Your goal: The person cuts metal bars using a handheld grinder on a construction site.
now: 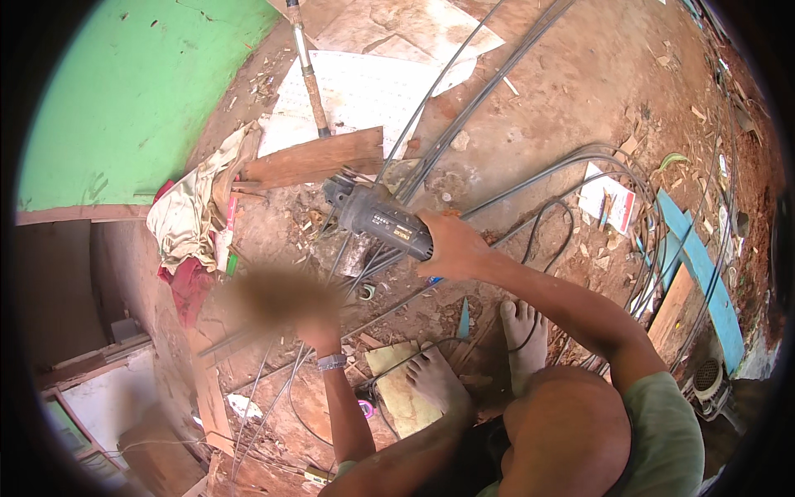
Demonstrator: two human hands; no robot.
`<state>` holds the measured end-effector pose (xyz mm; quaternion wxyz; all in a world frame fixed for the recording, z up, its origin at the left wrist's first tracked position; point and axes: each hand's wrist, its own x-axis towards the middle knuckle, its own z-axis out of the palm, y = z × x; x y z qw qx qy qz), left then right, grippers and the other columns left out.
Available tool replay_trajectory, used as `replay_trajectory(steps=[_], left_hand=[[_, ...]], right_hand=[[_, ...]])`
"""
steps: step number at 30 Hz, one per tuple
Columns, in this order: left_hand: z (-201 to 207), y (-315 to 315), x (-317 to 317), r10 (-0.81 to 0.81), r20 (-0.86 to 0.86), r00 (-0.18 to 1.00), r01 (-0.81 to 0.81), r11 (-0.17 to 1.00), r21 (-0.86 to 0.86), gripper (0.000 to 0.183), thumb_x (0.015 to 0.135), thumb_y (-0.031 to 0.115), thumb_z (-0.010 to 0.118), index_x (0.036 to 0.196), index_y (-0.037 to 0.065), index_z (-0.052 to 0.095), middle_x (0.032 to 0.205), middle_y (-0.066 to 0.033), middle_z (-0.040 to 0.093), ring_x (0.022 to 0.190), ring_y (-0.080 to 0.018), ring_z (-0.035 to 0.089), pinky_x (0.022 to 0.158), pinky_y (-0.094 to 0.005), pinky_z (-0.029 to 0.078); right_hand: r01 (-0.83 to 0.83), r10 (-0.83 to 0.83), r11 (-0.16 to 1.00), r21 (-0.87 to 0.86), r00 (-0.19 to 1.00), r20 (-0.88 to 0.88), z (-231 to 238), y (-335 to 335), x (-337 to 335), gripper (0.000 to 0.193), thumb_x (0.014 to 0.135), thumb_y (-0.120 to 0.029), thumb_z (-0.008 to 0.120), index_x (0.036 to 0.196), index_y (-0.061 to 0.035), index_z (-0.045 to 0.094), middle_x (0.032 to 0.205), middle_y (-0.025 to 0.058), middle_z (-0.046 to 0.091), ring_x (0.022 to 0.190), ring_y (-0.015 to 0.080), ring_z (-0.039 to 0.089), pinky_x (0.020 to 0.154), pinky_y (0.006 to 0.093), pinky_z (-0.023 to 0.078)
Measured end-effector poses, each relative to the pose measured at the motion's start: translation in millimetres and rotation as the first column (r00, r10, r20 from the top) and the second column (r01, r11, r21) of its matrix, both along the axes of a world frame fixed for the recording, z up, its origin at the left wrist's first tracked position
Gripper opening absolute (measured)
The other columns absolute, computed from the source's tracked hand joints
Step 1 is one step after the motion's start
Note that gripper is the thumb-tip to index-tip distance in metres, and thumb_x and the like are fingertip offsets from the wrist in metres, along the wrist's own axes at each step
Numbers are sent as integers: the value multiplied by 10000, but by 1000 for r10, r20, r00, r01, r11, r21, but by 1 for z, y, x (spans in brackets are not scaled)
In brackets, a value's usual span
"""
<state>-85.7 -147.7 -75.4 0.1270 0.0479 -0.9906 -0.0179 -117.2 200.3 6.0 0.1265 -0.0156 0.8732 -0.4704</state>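
Observation:
My right hand (pixel 454 246) is wrapped round the rear of a dark grey angle grinder (pixel 385 222), whose head points to the upper left. Beneath the grinder pass several long, thin grey rods (pixel 497 83), bent into a loop at the right. Lower left, my left hand (pixel 319 330) is mostly covered by a brown blur, so its fingers and anything in them are hidden. A banded wrist shows below that blur, close to the rods' near ends. Both my bare feet (pixel 436 379) are on the ground close to the rods.
A wooden plank (pixel 319 159), a crumpled cream cloth (pixel 199 203) and white paper sheets (pixel 348 91) lie beyond the grinder. A green panel (pixel 141 91) stands at the far left. Blue strips (pixel 704 277) and another power tool (pixel 708 385) lie at the right.

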Motion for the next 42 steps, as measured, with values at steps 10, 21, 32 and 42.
replay_trajectory(steps=[10,21,32,42], left_hand=[[6,4,-3,26,61,998,-26,1000,10,178,780,243,606,758,79,672,679,-194,660,632,-416,650,568,-512,501],[18,14,-4,95,157,983,-91,995,-30,185,787,245,620,766,72,682,710,-195,671,667,-412,662,599,-506,513],[8,7,-4,92,152,984,-83,995,-59,184,784,237,625,724,64,644,668,-186,652,622,-409,645,567,-502,496],[7,5,-3,75,136,988,-66,995,-70,175,784,229,620,701,75,625,654,-186,644,604,-405,639,549,-500,486]], right_hand=[[-11,11,1000,-3,999,42,0,1,2,610,628,-229,776,1128,9,520,927,256,653,906,429,655,791,475,521],[-6,5,1000,28,999,32,-1,1,4,631,637,-232,772,1168,4,527,934,246,660,904,413,661,800,465,523],[-10,11,1000,-21,1000,15,-3,1,4,640,635,-227,775,1171,11,517,923,248,655,897,410,661,790,462,521],[-14,15,1000,-5,999,33,1,1,5,649,638,-212,776,1180,23,506,921,256,653,887,404,668,783,462,520]])
